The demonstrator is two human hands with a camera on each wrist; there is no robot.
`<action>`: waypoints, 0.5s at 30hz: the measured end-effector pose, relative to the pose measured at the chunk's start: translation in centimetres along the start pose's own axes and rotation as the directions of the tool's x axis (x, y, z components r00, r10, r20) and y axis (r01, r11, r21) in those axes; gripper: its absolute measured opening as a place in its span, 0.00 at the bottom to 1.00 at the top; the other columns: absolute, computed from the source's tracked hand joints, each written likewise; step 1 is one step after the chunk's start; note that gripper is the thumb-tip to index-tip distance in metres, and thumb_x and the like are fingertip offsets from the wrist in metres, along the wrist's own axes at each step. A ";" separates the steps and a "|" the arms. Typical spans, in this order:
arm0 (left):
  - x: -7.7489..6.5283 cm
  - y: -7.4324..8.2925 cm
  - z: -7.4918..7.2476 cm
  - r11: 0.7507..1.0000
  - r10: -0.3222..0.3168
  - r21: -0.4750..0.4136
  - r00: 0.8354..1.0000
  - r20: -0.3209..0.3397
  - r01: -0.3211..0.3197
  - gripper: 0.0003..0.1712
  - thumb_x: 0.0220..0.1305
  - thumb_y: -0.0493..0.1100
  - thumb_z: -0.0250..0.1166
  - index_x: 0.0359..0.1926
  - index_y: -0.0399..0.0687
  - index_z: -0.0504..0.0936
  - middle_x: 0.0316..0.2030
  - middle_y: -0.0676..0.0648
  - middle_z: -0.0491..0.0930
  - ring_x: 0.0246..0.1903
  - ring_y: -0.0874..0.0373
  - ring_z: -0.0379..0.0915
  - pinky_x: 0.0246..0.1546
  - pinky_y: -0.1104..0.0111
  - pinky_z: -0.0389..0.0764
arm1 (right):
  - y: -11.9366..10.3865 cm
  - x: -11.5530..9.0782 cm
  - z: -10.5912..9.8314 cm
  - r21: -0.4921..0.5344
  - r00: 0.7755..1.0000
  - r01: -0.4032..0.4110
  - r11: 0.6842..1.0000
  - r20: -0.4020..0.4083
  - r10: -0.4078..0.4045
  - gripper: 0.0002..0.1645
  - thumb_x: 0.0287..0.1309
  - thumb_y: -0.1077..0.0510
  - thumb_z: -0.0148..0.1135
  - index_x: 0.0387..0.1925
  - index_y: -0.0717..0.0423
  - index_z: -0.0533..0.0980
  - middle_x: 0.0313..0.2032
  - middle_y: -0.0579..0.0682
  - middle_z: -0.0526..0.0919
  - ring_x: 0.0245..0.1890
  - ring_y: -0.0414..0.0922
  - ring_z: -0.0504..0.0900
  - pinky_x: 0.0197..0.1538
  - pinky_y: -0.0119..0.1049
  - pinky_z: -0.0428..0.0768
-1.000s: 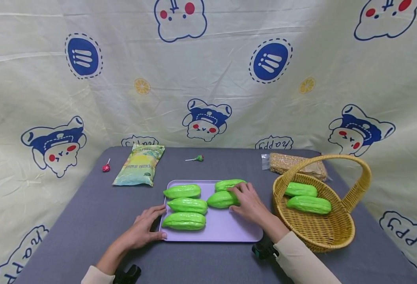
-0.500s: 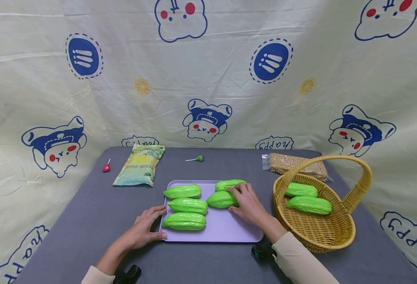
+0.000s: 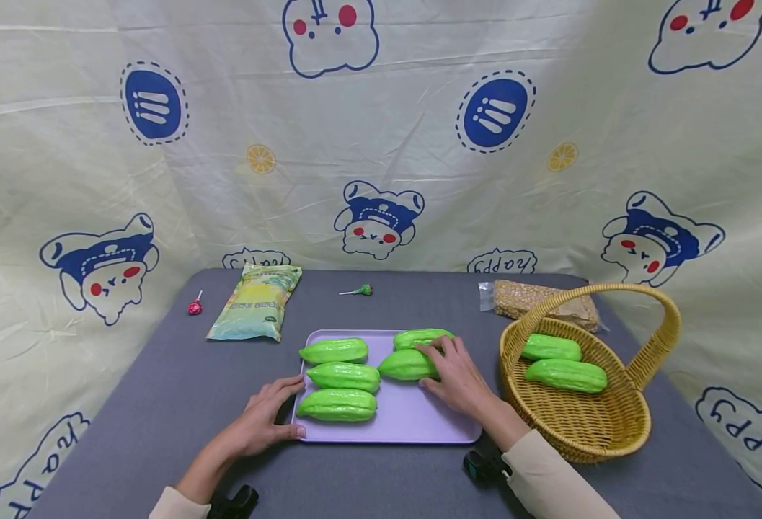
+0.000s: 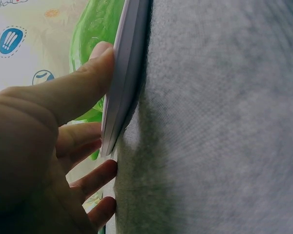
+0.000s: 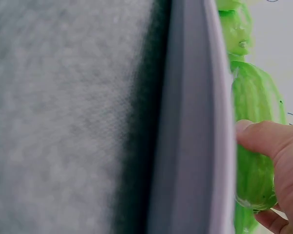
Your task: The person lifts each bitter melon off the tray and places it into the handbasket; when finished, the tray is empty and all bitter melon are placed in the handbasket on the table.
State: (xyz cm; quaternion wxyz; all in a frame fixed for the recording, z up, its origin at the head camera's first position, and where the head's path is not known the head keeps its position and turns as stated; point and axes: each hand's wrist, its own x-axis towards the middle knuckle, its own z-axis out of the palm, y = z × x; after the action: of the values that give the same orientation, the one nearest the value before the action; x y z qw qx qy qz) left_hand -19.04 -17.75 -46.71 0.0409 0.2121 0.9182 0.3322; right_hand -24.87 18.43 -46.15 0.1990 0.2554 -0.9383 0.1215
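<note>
Pos. of hands: we set our L hand (image 3: pixel 260 422) at the L end of the lilac tray (image 3: pixel 422 425), thumb on the rim at the near L corner, fingers spread apart along the L side; it is not clamped. We keep our R hand (image 3: pixel 458 378) clamped on a green gourd (image 3: pixel 408 365), thumb on the near face, fingers at the far side and R end.

Loc. of the green gourd: R of tray ctr., tip pointing L, just on the near side of the far R gourd (image 3: pixel 416 337). We cannot tell if its underside touches the tray.

Tray, L half: we see three gourds in a column, lying crosswise, i.e. the far L gourd (image 3: pixel 334 351), mid L gourd (image 3: pixel 343 376) and near L gourd (image 3: pixel 337 406). The green gourd's tip is close to the R end of the mid one.

R of tray: wicker basket (image 3: pixel 591 425) w/ arched handle, holding two more gourds (image 3: pixel 566 375) side by side. Behind it, partly hidden: a clear grain bag (image 3: pixel 517 297).

Far side of grey bench (image 3: pixel 381 476), L to R: red lollipop (image 3: pixel 195 308), yellow-green packet (image 3: pixel 254 303), green lollipop (image 3: pixel 366 290).
</note>
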 end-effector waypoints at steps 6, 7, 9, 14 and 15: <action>0.0 0.1 -0.1 1.000 0.003 0.000 1.000 0.000 -0.003 0.41 0.51 0.53 0.71 0.64 0.42 0.68 0.67 0.44 0.63 0.64 0.42 0.58 0.55 0.42 0.57 | 0.0 -0.4 -0.7 0.012 0.998 0.022 1.000 -0.060 -0.021 0.38 0.40 0.53 0.76 0.56 0.52 0.74 0.48 0.55 0.74 0.46 0.52 0.70 0.46 0.45 0.72; 0.0 0.1 -0.1 1.000 0.005 -0.001 1.000 0.000 -0.005 0.41 0.51 0.53 0.71 0.64 0.42 0.68 0.67 0.44 0.64 0.64 0.42 0.58 0.55 0.42 0.58 | 0.0 -0.5 -0.9 0.015 0.998 0.025 1.000 -0.063 -0.024 0.38 0.40 0.53 0.76 0.57 0.53 0.74 0.48 0.55 0.75 0.46 0.52 0.70 0.46 0.45 0.72; 0.0 0.1 -0.1 1.000 0.005 -0.002 1.000 0.001 -0.005 0.41 0.51 0.52 0.71 0.64 0.42 0.68 0.67 0.44 0.64 0.64 0.42 0.58 0.55 0.43 0.58 | 0.1 -0.7 -1.1 0.022 0.998 0.026 0.999 -0.065 -0.025 0.38 0.41 0.53 0.76 0.57 0.53 0.74 0.48 0.55 0.75 0.46 0.51 0.70 0.46 0.45 0.72; 0.0 0.1 -0.1 1.000 0.000 0.000 1.000 0.003 0.000 0.42 0.51 0.53 0.71 0.64 0.42 0.68 0.67 0.43 0.64 0.64 0.42 0.58 0.56 0.43 0.58 | -0.1 -1.0 -1.8 0.036 0.997 0.026 0.999 -0.078 -0.023 0.39 0.40 0.53 0.76 0.57 0.55 0.74 0.47 0.56 0.75 0.47 0.52 0.71 0.46 0.46 0.73; 0.0 0.1 -0.1 1.000 -0.002 -0.001 1.000 0.003 0.002 0.42 0.51 0.53 0.71 0.64 0.42 0.68 0.67 0.44 0.64 0.64 0.42 0.58 0.56 0.43 0.58 | -0.1 -1.0 -2.0 0.038 0.996 0.026 0.999 -0.083 -0.023 0.39 0.39 0.53 0.76 0.57 0.55 0.74 0.47 0.56 0.75 0.47 0.52 0.71 0.46 0.46 0.73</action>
State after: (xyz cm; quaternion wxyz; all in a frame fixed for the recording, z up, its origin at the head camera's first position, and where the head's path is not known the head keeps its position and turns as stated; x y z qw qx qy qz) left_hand -19.01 -17.74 -46.53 0.0427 0.2115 0.9182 0.3322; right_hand -23.38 19.45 -44.83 0.2342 0.2656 -0.9235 0.1476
